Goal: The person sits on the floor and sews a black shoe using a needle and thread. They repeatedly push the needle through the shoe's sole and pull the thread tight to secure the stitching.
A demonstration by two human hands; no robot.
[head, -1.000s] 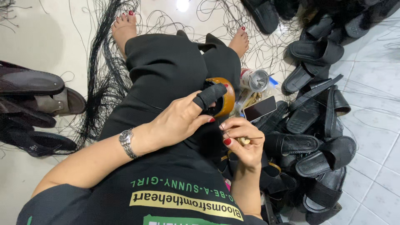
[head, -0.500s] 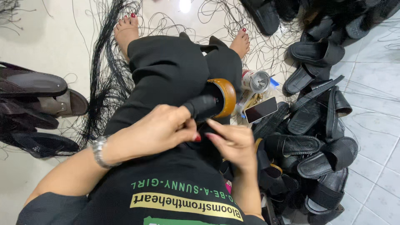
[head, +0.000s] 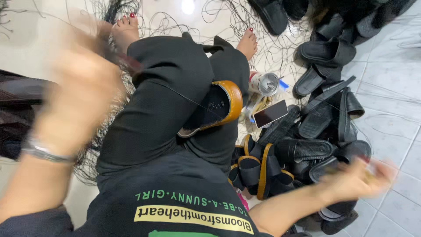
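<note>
- On the lap of the seated person, a black sandal with a tan sole edge (head: 219,107) is laid across the black trousers (head: 166,101), with its sole edge turned up and to the right.
- It is touched by neither hand.
- A thin black thread (head: 175,90) is seen running from the sandal up over the knee toward the left.
- The left hand (head: 83,101) is raised high at the left, well apart from the sandal. It is so blurred that it cannot be told if its fingers are open or closed. A silver wristwatch (head: 44,151) is worn on that wrist.
- The right hand (head: 355,177) is flung out low to the right, over a pile of black sandals (head: 324,118). It is blurred too. Something small and pale may be pinched in its fingers, but this cannot be told for sure.
- As a guess, a stitch is being pulled tight, since the hands are spread wide and the thread looks stretched.
- For a next stitch, both hands would need to be brought back to the sandal. The thread should be kept clear of the loose threads (head: 228,22) that are spread over the tiled floor (head: 386,74).
- Just beside the right knee, a phone (head: 270,113) is laid with its screen up, and a small can with a round lid (head: 267,83) is stood near it.
- More sandals with tan edges (head: 258,171) are stacked below the lap, near the right arm.
- Two bare feet with red nails (head: 127,28) are rested on the floor at the top.
</note>
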